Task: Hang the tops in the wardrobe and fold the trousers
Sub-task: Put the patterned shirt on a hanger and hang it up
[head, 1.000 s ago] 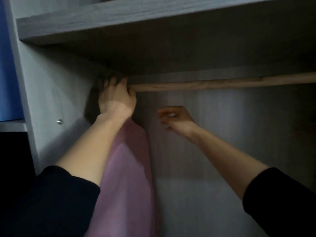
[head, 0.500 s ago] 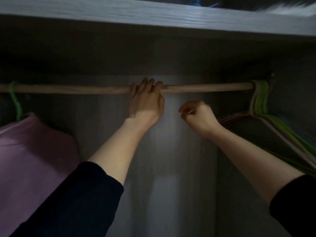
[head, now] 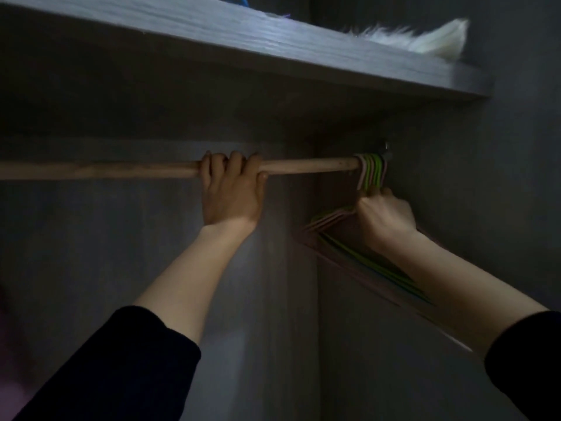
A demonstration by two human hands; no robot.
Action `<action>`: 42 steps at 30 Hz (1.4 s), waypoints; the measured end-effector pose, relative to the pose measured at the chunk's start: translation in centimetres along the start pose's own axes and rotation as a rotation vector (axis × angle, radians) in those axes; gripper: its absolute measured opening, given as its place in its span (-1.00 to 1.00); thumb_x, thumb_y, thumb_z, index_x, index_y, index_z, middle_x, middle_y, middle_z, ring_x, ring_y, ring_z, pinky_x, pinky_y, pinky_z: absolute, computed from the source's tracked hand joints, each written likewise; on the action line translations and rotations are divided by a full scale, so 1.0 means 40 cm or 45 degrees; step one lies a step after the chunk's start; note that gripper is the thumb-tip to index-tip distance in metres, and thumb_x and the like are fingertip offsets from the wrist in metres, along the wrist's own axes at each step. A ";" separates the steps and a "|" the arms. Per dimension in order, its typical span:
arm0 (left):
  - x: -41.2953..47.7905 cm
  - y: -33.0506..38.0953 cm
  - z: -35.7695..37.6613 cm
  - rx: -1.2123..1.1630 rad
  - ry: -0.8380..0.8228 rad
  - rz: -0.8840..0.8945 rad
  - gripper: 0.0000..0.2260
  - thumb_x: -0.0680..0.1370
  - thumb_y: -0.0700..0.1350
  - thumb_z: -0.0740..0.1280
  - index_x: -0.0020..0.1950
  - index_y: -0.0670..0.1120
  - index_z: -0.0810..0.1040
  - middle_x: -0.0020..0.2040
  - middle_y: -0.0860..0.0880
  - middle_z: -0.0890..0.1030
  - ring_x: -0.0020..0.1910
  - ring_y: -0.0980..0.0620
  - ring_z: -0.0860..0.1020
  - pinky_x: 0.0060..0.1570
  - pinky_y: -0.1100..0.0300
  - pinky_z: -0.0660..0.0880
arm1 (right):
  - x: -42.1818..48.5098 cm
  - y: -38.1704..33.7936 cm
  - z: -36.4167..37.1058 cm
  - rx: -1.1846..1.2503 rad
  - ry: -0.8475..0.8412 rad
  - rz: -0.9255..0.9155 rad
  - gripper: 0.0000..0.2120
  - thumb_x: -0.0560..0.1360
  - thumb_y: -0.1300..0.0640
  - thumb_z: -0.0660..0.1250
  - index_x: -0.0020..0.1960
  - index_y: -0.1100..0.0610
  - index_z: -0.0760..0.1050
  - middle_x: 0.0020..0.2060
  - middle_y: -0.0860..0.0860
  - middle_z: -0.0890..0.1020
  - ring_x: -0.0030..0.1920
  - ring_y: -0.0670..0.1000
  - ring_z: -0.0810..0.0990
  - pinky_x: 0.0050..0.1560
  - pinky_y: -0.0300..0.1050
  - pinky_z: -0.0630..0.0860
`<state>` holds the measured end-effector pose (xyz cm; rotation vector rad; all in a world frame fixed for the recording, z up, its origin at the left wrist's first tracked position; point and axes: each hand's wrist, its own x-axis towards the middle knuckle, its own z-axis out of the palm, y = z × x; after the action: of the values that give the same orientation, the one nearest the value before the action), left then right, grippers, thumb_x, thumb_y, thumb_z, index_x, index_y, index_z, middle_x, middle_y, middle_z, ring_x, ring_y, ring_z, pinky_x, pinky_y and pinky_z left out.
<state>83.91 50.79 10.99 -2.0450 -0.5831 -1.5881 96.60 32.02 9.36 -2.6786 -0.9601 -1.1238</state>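
Several empty hangers (head: 372,170) bunch at the right end of the rail (head: 121,170), right hand (head: 384,217) clamped on them, left hand (head: 232,192) curled round the rail; pink cloth (head: 9,375) barely shows far left, trousers unseen, so most work probably left.

Shelf (head: 243,41) at 12 o'clock, over rail (head: 121,170). Hangers (head: 372,171) on rail's 3 o'clock end. Fluffy item (head: 425,41) on shelf, 1 o'clock.

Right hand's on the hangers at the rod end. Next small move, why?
Probably lift one of the hangers off the rod: the right hand grips them just below their hooks, which all sit on the rod; the left hand holds the rod.
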 end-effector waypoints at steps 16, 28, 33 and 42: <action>-0.004 -0.004 0.007 -0.046 0.043 -0.020 -0.67 0.54 0.03 0.14 0.19 -0.04 0.55 -0.03 -0.16 0.55 -0.01 -0.23 0.46 0.25 -0.05 0.10 | 0.066 -0.046 -0.034 1.295 -0.043 0.312 -0.77 0.53 0.09 0.31 0.10 0.21 0.56 -0.04 0.17 0.62 -0.06 0.18 0.61 -0.19 -0.10 0.51; -0.190 0.045 -0.092 -0.556 -0.291 -0.011 -0.56 0.52 -0.07 0.17 0.40 -0.12 0.39 0.43 -0.20 0.33 0.42 -0.22 0.25 0.40 -0.11 0.18 | -0.190 -0.125 -0.051 1.151 -0.044 0.283 -0.77 0.57 0.03 0.24 -0.13 0.10 0.60 -0.19 0.11 0.63 -0.07 0.13 0.58 -0.21 -0.16 0.30; -0.324 0.132 -0.119 -0.869 -0.478 -0.081 -0.63 0.57 -0.11 0.18 0.38 -0.12 0.39 0.43 -0.16 0.34 0.42 -0.15 0.25 0.38 -0.02 0.23 | -0.360 -0.082 -0.043 1.205 -0.182 0.411 -0.78 0.57 0.07 0.26 -0.15 0.14 0.59 -0.39 -0.03 0.51 -0.33 -0.02 0.47 -0.30 -0.13 0.36; -0.580 0.441 -0.345 -1.351 -0.768 -0.098 -0.67 0.61 -0.11 0.15 0.38 -0.09 0.38 0.41 -0.08 0.35 0.39 -0.01 0.27 0.32 0.10 0.22 | -0.759 0.143 -0.122 1.243 -0.251 0.788 -0.68 0.50 0.10 0.32 -0.42 0.13 0.52 -0.60 -0.06 0.43 -0.59 -0.10 0.36 -0.50 -0.21 0.32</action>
<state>78.47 27.52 -10.64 -3.3665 0.0731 -1.4342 80.70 10.20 -6.47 -2.0072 -0.4287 -0.1629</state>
